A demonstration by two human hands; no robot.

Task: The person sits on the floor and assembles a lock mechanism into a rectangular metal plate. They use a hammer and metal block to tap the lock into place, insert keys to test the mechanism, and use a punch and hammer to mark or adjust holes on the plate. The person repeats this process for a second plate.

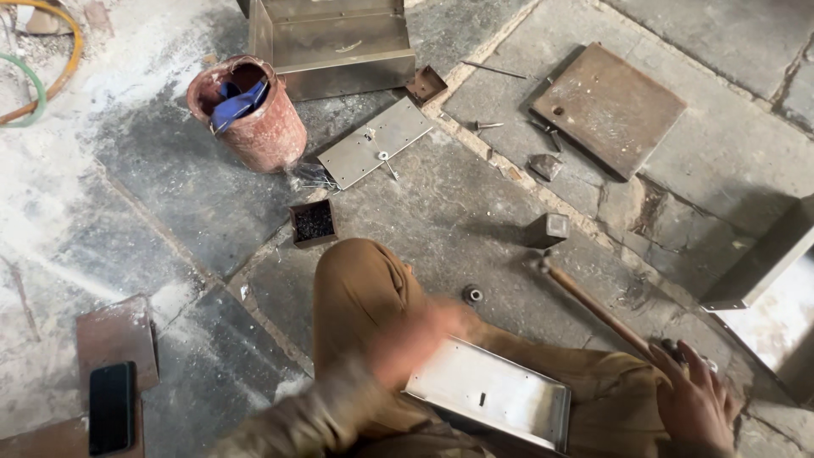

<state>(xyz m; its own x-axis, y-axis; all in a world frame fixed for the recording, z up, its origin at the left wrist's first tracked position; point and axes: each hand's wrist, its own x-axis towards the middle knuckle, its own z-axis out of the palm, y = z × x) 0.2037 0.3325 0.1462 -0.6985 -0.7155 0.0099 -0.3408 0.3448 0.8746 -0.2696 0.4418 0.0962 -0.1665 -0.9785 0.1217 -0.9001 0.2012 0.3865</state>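
Here the left hand (415,339) is motion-blurred, its grip unreadable, touching the near-left edge of a shallow steel tray (492,394) on the lap. The right hand (695,399), partly cut off, clasps a wooden-handled hammer (593,305). Beyond the left hand, 1 rusty can (250,114) holds blue cloth.

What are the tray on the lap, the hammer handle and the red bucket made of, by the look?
Tray: sheet metal, likely steel, bare grey with dull sheen and folded edges. Hammer handle: probably wood, reddish-brown and matte; right hand grips its end. Bucket: likely metal, reddish coat, perhaps rust or worn paint.
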